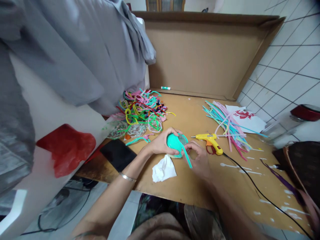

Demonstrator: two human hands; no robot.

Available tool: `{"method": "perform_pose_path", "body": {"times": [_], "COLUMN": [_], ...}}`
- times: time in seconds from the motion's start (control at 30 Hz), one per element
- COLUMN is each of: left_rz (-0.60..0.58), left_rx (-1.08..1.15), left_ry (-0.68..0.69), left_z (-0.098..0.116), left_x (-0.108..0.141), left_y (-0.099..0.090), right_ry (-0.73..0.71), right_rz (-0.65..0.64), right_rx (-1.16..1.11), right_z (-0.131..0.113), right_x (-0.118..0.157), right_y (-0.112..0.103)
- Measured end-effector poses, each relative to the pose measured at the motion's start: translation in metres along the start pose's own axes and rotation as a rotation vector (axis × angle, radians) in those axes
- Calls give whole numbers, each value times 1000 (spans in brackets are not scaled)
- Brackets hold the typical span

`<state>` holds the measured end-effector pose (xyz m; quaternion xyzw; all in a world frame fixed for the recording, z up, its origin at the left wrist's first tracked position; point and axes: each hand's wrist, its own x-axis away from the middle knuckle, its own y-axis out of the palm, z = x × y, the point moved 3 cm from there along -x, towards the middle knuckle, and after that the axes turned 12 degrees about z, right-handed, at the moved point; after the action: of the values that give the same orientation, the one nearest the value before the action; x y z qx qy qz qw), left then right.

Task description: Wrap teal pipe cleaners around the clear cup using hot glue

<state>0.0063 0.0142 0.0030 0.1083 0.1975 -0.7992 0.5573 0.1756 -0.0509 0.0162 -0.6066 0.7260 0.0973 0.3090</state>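
Observation:
My left hand is wrapped round a small rounded object covered in turquoise pipe cleaner, with a clear part showing on its right side. The fingers of my right hand are closed on a loose turquoise pipe cleaner strip that hangs down from that object. A crumpled white tissue lies just below my hands. To the right of them, a yellow hot glue gun rests on its side, nozzle pointing left.
A tangled pile of colourful pipe cleaners lies at the left, a straight bundle at the right. A black phone or tablet sits near the left edge. The glue gun's cord crosses the right side. Cardboard stands behind.

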Motion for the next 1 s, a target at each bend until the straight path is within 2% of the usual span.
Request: {"method": "perform_pose_path", "body": {"times": [0.17,0.37,0.57,0.77,0.9,1.0], "left_rz": [-13,-42,-58,-63,-51,-55], "left_rx": [77,81,47,-22,-4,7], "left_ry": [-35,-18,10,-46,-61,-60], "left_z": [-2,-2,1,4,3,3], "left_x": [-1,0,2,2,3,3], "left_y": [-2,0,0,-1,-1,0], "right_ry": [-15,5,-22,-80,-69,-41], "right_rz": [2,126,48,20,25,58], "right_rx": [31,97,189,319,281,192], "right_z": [-1,7,24,24,26,26], "right_x": [2,-6,-16,-24,-25,-22], "right_y": [0,-11,-5,10,15,12]}}
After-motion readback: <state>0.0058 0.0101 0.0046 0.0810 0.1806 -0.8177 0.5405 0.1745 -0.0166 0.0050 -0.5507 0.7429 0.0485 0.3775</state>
